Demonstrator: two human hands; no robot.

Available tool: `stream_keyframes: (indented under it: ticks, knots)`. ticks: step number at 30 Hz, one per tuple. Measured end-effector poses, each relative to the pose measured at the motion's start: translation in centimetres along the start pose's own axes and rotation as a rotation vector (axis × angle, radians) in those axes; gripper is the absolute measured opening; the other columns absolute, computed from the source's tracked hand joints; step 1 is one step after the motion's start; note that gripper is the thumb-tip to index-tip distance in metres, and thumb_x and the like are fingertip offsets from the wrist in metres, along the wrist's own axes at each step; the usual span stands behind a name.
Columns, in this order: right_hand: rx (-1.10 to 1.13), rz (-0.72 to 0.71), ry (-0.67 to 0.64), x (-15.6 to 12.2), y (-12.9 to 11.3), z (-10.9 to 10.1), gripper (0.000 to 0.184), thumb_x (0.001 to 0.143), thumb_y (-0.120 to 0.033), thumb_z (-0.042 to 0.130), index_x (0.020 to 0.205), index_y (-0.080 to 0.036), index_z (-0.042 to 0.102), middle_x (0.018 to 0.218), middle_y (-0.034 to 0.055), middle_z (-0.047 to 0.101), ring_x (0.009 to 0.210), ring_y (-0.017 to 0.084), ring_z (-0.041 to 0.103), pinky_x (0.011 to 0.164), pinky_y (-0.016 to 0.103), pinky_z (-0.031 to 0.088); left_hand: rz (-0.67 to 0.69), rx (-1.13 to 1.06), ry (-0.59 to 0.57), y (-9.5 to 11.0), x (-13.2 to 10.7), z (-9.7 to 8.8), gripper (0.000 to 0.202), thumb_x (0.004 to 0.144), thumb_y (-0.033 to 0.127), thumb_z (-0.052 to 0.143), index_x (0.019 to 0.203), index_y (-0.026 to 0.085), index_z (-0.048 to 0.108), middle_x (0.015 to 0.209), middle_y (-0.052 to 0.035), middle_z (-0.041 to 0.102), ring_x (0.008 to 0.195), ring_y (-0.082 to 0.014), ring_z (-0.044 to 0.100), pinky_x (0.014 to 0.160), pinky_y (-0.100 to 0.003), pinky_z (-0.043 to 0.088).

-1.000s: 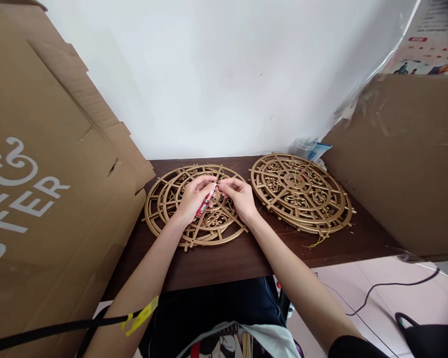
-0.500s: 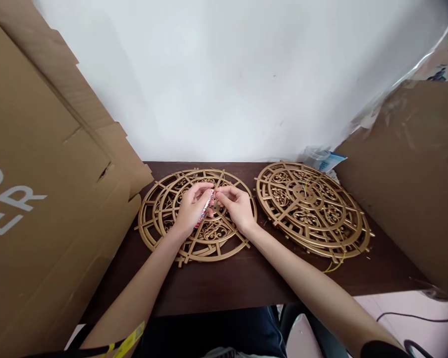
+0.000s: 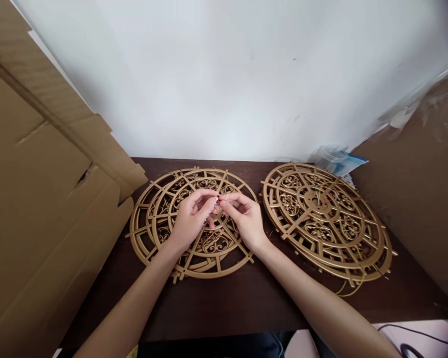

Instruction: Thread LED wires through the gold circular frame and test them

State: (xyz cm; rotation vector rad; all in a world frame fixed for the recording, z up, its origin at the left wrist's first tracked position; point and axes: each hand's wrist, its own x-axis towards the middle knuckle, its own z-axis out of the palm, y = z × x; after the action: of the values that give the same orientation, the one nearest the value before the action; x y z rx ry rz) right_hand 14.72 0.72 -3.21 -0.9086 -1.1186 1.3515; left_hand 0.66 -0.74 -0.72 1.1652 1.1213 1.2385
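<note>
Two gold filigree discs lie stacked and offset on the dark wooden table [image 3: 227,298], the left gold discs [image 3: 160,238] under both my hands. My left hand [image 3: 190,221] is closed around a small red and white tube [image 3: 210,211], its tip pointing at the discs' centre. My right hand [image 3: 244,216] pinches something thin at the tube's tip, too small to name. A fine yellow wire [image 3: 226,179] rises near my fingertips.
A second stack of gold discs [image 3: 326,219] lies to the right, with yellow wire [image 3: 349,288] trailing from its near edge. A large cardboard box [image 3: 41,209] stands left, another cardboard panel [image 3: 421,189] right. A plastic packet [image 3: 338,161] sits against the white wall.
The view has tilted upward and nearer, so my lap and the floor cable have dropped out. My hands stay together over the left discs, with the tube more hidden in my left hand.
</note>
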Motion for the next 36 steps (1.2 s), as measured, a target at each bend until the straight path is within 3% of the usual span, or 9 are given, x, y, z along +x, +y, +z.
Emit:
stream_keyframes:
  ticks: [21, 36]
  knots:
    - [-0.014, 0.046, -0.012, 0.09, -0.36, -0.13, 0.021, 0.072, -0.035, 0.078, 0.083, -0.019, 0.071, 0.078, 0.001, 0.072, 0.069, 0.013, 0.066, 0.07, 0.027, 0.055, 0.086, 0.003, -0.049, -0.27, 0.0, -0.07, 0.024, 0.084, 0.03, 0.065, 0.103, 0.016, 0.065, 0.082, -0.004, 0.061, 0.068, -0.0133, 0.059, 0.04, -0.019, 0.053]
    - [0.018, 0.06, -0.04, 0.21, -0.3, -0.13, 0.022, 0.072, -0.035, 0.077, 0.084, -0.018, 0.07, 0.076, 0.0007, 0.073, 0.068, 0.012, 0.067, 0.069, 0.026, 0.055, 0.095, 0.022, -0.038, -0.34, 0.11, -0.04, 0.023, 0.084, 0.03, 0.065, 0.101, 0.014, 0.066, 0.075, -0.0034, 0.06, 0.065, -0.0131, 0.058, 0.04, -0.02, 0.053]
